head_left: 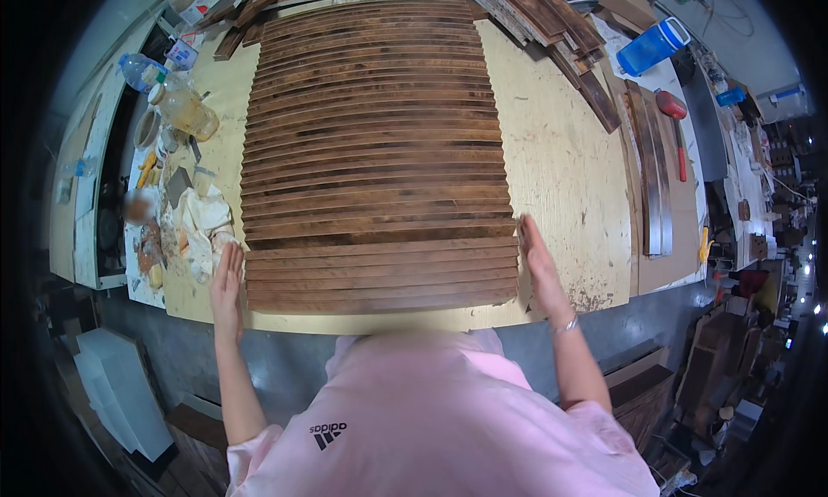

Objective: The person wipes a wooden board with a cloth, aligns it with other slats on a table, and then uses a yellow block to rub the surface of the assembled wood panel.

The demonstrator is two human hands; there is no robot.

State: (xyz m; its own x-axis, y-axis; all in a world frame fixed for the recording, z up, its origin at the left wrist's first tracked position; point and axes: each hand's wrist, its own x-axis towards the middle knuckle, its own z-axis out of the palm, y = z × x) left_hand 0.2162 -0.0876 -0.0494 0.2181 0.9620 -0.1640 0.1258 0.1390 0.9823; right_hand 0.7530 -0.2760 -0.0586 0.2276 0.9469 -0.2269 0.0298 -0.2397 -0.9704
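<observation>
A long row of brown wooden slats [379,152] lies side by side across the pale plywood tabletop [565,169]. The nearest several slats [379,277] sit flush and look plainer and redder than the darker, overlapping ones behind. At the left ends of these near slats, my left hand [228,281] is held flat with fingers straight, beside a crumpled white cloth [204,221]. My right hand [542,268] stands on edge by their right ends, fingers stretched out. Neither hand grips anything. Whether the palms touch the slat ends, I cannot tell.
On the left stand a cloudy plastic jar [185,109] and a water bottle [140,70]. Loose boards [552,31] are piled at the far right. A blue jug [653,47], a red-handled tool [673,109] and long dark strips [651,169] lie on the right.
</observation>
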